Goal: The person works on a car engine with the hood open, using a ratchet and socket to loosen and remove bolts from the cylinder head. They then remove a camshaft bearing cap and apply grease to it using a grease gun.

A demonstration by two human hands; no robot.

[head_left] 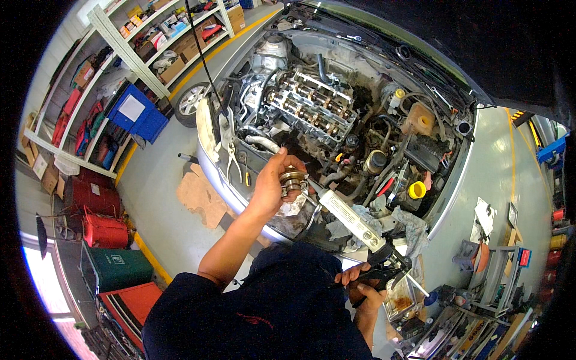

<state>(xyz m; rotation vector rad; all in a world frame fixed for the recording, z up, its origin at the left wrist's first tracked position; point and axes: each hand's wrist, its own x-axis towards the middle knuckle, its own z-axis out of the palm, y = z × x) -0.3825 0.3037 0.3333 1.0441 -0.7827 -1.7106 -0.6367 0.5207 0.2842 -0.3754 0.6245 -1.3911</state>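
My left hand [271, 183] is closed around a round, flanged metal engine part [292, 180], held above the front edge of the engine bay. In my right hand [365, 291] is a black caulking gun [389, 264], its handle gripped near my body. A white sealant cartridge [351, 219] sits in the gun and slants up to the left. The nozzle [314, 187] points at the metal part, close to its edge; whether they touch I cannot tell. Beyond both hands lies the engine [315, 105], with its camshafts exposed.
Pliers [232, 161] and a screwdriver [246, 177] lie left of my left hand. Grey rags [411, 225] and a yellow cup [416, 190] are at the right. The raised hood [510, 54] hangs over the far right. A wheel [192, 103] and cardboard [201, 195] are on the floor.
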